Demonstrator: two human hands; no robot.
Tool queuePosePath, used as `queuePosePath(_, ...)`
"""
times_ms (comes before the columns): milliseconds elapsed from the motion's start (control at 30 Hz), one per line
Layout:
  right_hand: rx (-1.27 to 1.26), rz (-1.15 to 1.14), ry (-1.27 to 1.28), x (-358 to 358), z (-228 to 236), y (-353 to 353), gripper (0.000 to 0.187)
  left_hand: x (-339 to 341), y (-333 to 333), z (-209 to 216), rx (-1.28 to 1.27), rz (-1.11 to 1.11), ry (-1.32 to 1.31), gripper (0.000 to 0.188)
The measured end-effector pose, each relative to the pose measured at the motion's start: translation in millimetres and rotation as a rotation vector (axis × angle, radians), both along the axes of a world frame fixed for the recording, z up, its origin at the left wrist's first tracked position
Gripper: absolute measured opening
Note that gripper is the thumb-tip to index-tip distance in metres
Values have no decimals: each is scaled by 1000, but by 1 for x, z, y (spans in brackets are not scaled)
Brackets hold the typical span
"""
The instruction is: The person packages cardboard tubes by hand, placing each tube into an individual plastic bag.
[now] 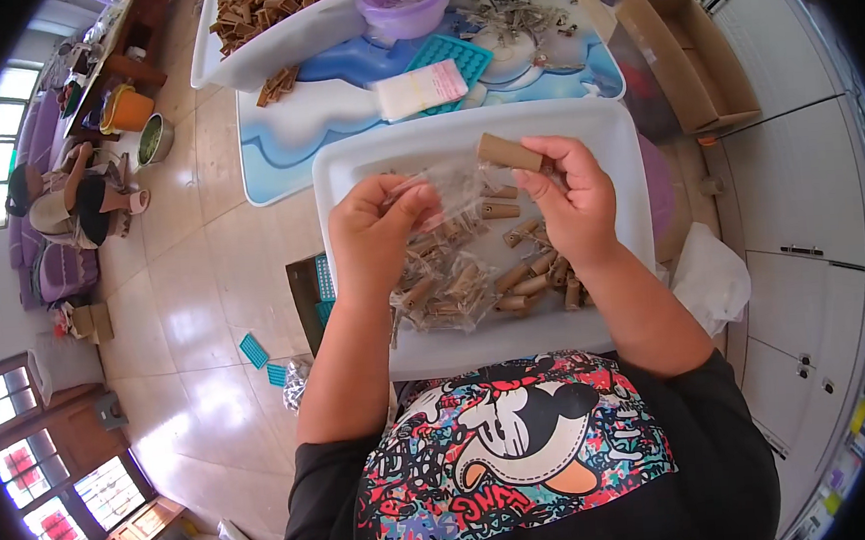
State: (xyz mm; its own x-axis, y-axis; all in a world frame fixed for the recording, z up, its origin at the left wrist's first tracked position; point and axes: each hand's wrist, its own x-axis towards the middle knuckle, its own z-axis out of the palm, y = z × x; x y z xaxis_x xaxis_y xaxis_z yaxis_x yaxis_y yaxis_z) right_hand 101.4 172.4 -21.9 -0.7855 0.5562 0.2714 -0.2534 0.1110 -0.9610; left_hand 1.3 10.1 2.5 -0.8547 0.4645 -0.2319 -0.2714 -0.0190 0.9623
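Note:
Between my right hand's thumb and fingers is a brown, tapered, tube-like piece, tilted slightly. My left hand pinches a small clear plastic bag, spread toward the right hand. The bag is beside the brown piece; whether its mouth touches it, I cannot tell. Both hands are over a large white tub. In its right part lie several loose brown pieces. Bagged brown pieces are heaped to the left, partly overlapped by the clear film.
Beyond the tub, a cloud-patterned table bears a white bin of brown pieces, a purple basin, a teal grid tray, a packet of clear bags and metal bits. A cardboard box stands right; another person sits far left.

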Motion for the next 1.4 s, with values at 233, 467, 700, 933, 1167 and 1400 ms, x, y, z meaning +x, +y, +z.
queuePosePath(233,12,188,-122,6,-4,5,26,7,0,-6,-41,-46,87,13)
queuePosePath(467,-213,344,-253,5,3,7,21,13,2,-5,8,-239,56,26)
queuePosePath(700,-143,386,-272,8,-3,6,19,23,3,-7,-128,-213,144,23)
queuePosePath(933,-102,421,-306,3,4,9,20,14,2,-5,-14,-303,-134,37)
queuePosePath(1167,142,489,-336,5,10,16,24,6,-3,-12,-19,-459,-361,46)
queuePosePath(1400,267,522,-205,4,2,4,24,7,-1,-18,34,-491,-408,49)
